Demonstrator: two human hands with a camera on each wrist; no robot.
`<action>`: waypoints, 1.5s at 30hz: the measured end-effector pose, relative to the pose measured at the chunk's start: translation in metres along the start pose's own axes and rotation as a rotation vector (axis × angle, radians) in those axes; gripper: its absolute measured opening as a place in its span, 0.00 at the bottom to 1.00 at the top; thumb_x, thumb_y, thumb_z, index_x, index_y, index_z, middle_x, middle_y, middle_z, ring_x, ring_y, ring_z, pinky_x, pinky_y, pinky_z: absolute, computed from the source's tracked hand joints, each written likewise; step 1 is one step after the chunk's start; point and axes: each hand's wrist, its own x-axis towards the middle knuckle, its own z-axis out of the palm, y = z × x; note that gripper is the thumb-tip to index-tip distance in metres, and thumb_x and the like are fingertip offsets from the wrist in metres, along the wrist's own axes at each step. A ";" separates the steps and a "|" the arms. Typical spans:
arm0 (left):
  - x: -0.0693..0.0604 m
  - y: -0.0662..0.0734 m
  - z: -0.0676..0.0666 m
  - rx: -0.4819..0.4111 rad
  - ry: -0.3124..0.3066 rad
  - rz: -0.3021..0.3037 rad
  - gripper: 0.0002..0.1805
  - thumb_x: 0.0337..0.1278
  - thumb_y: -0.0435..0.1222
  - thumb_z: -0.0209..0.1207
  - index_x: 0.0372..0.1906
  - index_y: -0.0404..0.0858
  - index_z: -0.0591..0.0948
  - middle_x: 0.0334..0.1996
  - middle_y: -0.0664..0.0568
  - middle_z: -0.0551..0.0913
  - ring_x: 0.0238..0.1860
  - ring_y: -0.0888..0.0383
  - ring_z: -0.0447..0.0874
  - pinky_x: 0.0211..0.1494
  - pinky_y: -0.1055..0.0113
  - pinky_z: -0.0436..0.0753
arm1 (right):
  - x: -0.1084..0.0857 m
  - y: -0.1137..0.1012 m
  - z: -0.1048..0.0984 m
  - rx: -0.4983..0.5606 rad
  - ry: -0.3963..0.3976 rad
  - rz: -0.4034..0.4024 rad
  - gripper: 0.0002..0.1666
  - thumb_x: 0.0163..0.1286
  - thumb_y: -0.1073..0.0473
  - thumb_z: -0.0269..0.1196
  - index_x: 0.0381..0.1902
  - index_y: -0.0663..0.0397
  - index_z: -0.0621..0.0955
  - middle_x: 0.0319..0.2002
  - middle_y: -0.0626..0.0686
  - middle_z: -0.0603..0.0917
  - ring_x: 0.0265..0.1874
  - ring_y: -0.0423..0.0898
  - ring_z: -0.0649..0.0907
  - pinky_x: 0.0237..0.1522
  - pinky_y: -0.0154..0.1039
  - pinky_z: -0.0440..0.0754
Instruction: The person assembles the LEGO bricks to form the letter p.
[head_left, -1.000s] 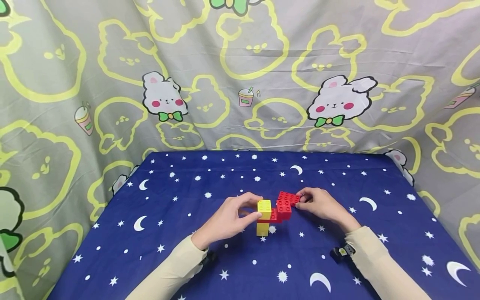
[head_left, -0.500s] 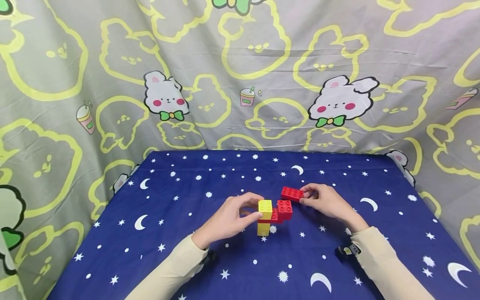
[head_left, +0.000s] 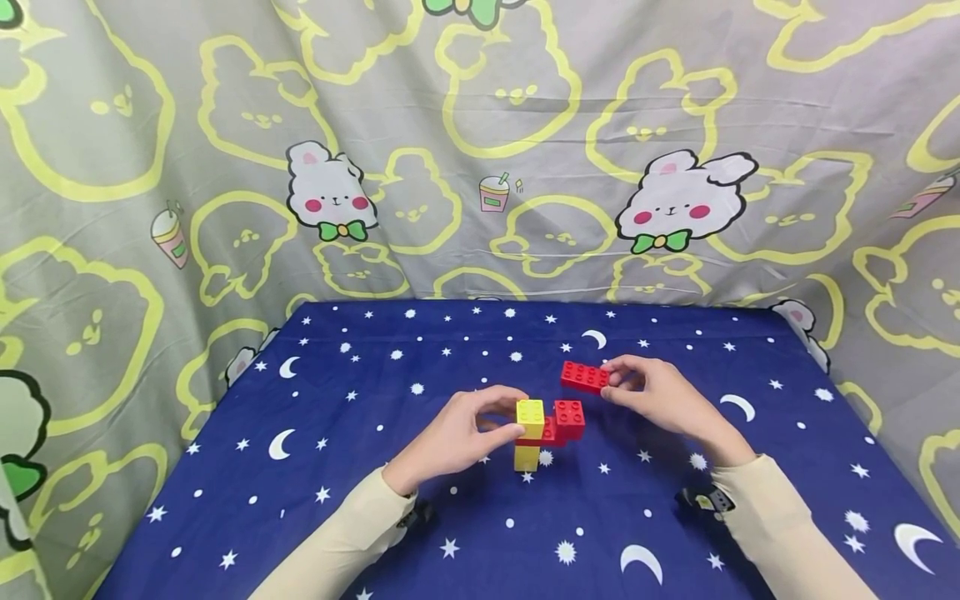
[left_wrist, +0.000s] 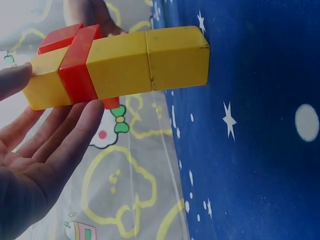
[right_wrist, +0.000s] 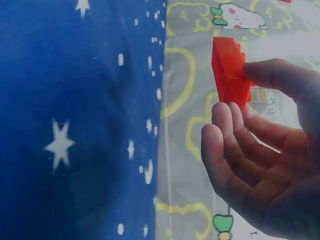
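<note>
My left hand (head_left: 459,437) grips the yellow top brick (head_left: 529,418) of a standing stack of toy building bricks, thumb on its near side. Under that brick runs a red layer (left_wrist: 81,65), and two yellow bricks (left_wrist: 149,62) form the column below, their lower end near the table. A red brick (head_left: 568,417) with studs juts out to the right of the stack. Beyond and to the right, my right hand (head_left: 671,404) pinches a loose long red brick (head_left: 586,377) by its right end, studs up, apart from the stack. The right wrist view shows this red brick (right_wrist: 231,72) between thumb and fingers.
A dark blue cloth (head_left: 420,533) with white stars and moons covers the table. Behind it hangs a grey curtain (head_left: 465,233) with yellow outlines and rabbit faces. Dark devices (head_left: 705,502) are strapped at both wrists.
My right hand has drawn the long red brick away from the stack, moving it back and slightly right, and turned it a little. The left hand and the stack have stayed nearly still.
</note>
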 end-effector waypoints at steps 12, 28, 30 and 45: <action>0.001 0.000 0.001 -0.020 0.002 -0.029 0.21 0.65 0.42 0.68 0.61 0.48 0.81 0.52 0.59 0.87 0.51 0.63 0.86 0.53 0.69 0.86 | -0.011 -0.023 -0.008 0.029 0.021 -0.017 0.21 0.68 0.50 0.71 0.56 0.49 0.83 0.40 0.47 0.85 0.40 0.45 0.83 0.41 0.39 0.82; 0.000 -0.003 0.001 -0.036 0.004 -0.040 0.21 0.65 0.41 0.68 0.62 0.47 0.81 0.52 0.57 0.87 0.52 0.60 0.86 0.53 0.64 0.87 | -0.028 -0.056 -0.005 0.069 0.010 -0.104 0.23 0.67 0.50 0.72 0.58 0.48 0.82 0.39 0.44 0.84 0.39 0.42 0.83 0.47 0.42 0.86; 0.000 -0.003 0.001 -0.031 0.005 -0.039 0.21 0.65 0.42 0.68 0.62 0.47 0.81 0.52 0.57 0.87 0.52 0.60 0.86 0.53 0.64 0.87 | -0.029 -0.059 -0.003 0.080 0.006 -0.123 0.23 0.67 0.51 0.72 0.58 0.47 0.82 0.39 0.43 0.84 0.39 0.42 0.83 0.47 0.43 0.86; 0.001 -0.003 0.000 0.014 0.004 -0.039 0.22 0.66 0.45 0.67 0.62 0.44 0.81 0.51 0.56 0.88 0.52 0.60 0.87 0.54 0.64 0.86 | -0.030 -0.065 0.012 0.087 -0.002 -0.220 0.20 0.66 0.50 0.73 0.55 0.40 0.83 0.40 0.39 0.82 0.39 0.38 0.83 0.46 0.39 0.86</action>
